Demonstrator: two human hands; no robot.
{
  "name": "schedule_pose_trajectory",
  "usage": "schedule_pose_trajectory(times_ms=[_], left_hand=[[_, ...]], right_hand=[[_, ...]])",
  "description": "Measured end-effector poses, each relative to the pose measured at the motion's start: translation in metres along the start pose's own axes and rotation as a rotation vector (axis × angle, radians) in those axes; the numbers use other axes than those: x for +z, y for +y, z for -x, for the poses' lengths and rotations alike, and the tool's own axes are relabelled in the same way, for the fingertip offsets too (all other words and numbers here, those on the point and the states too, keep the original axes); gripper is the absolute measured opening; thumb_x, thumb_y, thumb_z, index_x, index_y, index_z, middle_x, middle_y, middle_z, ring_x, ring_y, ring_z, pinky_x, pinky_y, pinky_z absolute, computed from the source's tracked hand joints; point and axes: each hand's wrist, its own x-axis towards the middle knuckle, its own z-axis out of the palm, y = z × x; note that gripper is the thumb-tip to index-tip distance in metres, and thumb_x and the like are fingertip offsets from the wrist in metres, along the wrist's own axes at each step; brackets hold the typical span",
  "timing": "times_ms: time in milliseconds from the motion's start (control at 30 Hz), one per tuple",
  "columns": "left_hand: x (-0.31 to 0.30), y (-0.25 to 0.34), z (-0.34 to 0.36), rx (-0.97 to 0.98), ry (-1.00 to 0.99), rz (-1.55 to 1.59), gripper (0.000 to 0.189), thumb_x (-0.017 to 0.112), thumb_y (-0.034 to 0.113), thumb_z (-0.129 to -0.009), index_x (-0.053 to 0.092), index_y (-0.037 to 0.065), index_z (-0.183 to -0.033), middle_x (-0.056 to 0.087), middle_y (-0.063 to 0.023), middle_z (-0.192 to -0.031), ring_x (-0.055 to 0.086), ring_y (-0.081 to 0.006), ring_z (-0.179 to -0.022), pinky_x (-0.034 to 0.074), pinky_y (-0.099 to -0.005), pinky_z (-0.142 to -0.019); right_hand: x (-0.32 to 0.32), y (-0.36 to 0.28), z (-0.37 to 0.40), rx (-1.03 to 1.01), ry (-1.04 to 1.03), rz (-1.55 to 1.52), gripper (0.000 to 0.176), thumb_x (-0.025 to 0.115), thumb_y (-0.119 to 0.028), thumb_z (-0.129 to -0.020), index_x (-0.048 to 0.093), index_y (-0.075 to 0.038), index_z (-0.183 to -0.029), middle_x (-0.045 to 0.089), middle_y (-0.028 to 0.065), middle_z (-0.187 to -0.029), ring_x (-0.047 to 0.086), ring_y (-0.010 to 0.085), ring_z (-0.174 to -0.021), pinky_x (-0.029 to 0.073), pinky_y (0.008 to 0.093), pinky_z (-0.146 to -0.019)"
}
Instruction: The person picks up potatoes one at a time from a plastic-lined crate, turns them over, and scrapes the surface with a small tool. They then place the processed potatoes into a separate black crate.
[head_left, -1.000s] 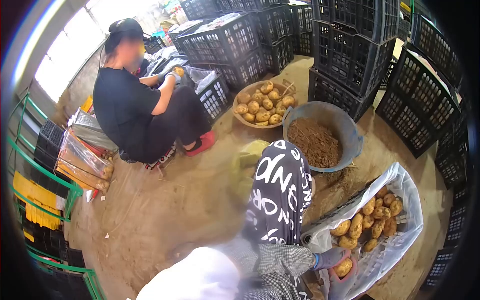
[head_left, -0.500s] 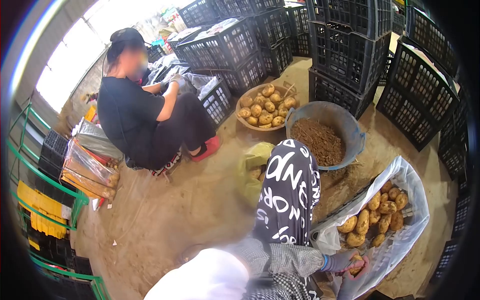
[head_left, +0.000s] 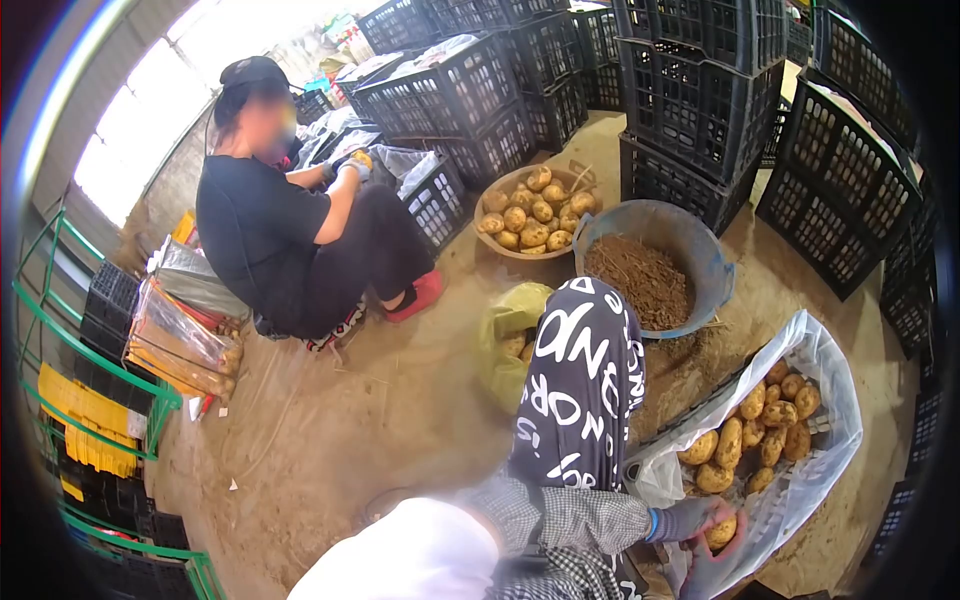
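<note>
Both my hands wear grey gloves with reddish fingers and meet over the near end of a lined crate (head_left: 838,440). My left hand (head_left: 690,519), at the end of a checkered sleeve, has its fingers against a potato (head_left: 720,533). My right hand (head_left: 714,568) holds the same potato from below and the right. Further along the crate, on the clear plastic liner, lies a heap of several potatoes (head_left: 768,425). A printed dark trouser leg (head_left: 580,380) is beside the crate.
A blue tub (head_left: 712,285) of soil stands beyond the crate, near a basket (head_left: 490,240) of potatoes. A yellow-green bag (head_left: 500,375) sits by my knee. A co-worker (head_left: 270,220) squats at the left, gloved hands on a yellowish item. Black crates (head_left: 700,110) are stacked behind.
The potato between my hands shows more of its surface, as my fingers have shifted around it. The co-worker's hands have risen slightly, and a yellowish item now shows in them.
</note>
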Motion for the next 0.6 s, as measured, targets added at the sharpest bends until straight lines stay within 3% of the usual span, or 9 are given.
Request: schedule_pose_trajectory(times_ms=[67,167,333,433,533,600], left_hand=[[-0.001,-0.011,-0.003,0.082,-0.031,-0.091,0.044,0.045,0.055,-0.1,0.049,0.012,-0.112,0.052,-0.0021,-0.068,0.05,-0.0113,-0.049,0.042,-0.026,-0.046],[0.006,-0.006,0.003,0.077,0.022,-0.13,0.049,0.044,0.058,-0.099,0.048,0.012,-0.113,0.051,-0.0025,-0.063,0.052,-0.0124,-0.05,0.042,-0.0288,-0.047],[-0.003,-0.008,0.001,0.0,0.109,-0.334,0.048,0.043,0.057,-0.1,0.049,0.011,-0.112,0.05,-0.0046,-0.061,0.052,-0.0147,-0.051,0.041,-0.0314,-0.048],[-0.001,-0.004,0.002,-0.024,0.118,-0.287,0.043,0.042,0.052,-0.102,0.051,0.01,-0.107,0.052,-0.0019,-0.062,0.052,-0.0146,-0.05,0.043,-0.0314,-0.05],[-0.008,-0.018,-0.01,0.039,0.013,0.007,0.039,0.043,0.047,-0.102,0.054,0.01,-0.109,0.056,-0.0003,-0.072,0.055,-0.0137,-0.059,0.047,-0.0306,-0.053],[-0.015,-0.051,-0.037,0.12,-0.124,0.337,0.034,0.047,0.03,-0.104,0.052,0.009,-0.13,0.059,-0.0068,-0.113,0.061,-0.0139,-0.092,0.054,-0.0288,-0.071]], right_hand=[[-0.002,0.035,-0.006,0.117,-0.004,-0.179,0.081,0.071,0.001,-0.07,0.038,0.001,-0.144,0.048,0.0119,-0.137,0.045,0.0224,-0.128,0.033,0.0327,-0.11],[0.002,0.036,-0.003,-0.064,0.021,0.053,0.078,0.072,-0.002,-0.074,0.038,0.001,-0.145,0.046,0.0126,-0.141,0.046,0.0228,-0.128,0.033,0.033,-0.11],[-0.004,0.046,-0.008,-0.054,-0.07,0.189,0.074,0.071,-0.005,-0.079,0.038,0.001,-0.145,0.049,0.0134,-0.139,0.049,0.0241,-0.127,0.034,0.0335,-0.11],[-0.003,0.04,-0.011,-0.043,-0.074,0.168,0.072,0.069,-0.006,-0.081,0.038,0.0,-0.146,0.052,0.0144,-0.136,0.051,0.0242,-0.124,0.038,0.0338,-0.107],[-0.009,0.041,-0.008,0.051,-0.071,-0.151,0.072,0.07,-0.016,-0.083,0.038,0.0,-0.146,0.054,0.0156,-0.132,0.056,0.0243,-0.117,0.046,0.0346,-0.098],[-0.003,0.016,-0.015,0.071,-0.003,-0.318,0.063,0.065,-0.016,-0.091,0.037,0.001,-0.146,0.057,0.0154,-0.126,0.059,0.0238,-0.112,0.049,0.0346,-0.097]])
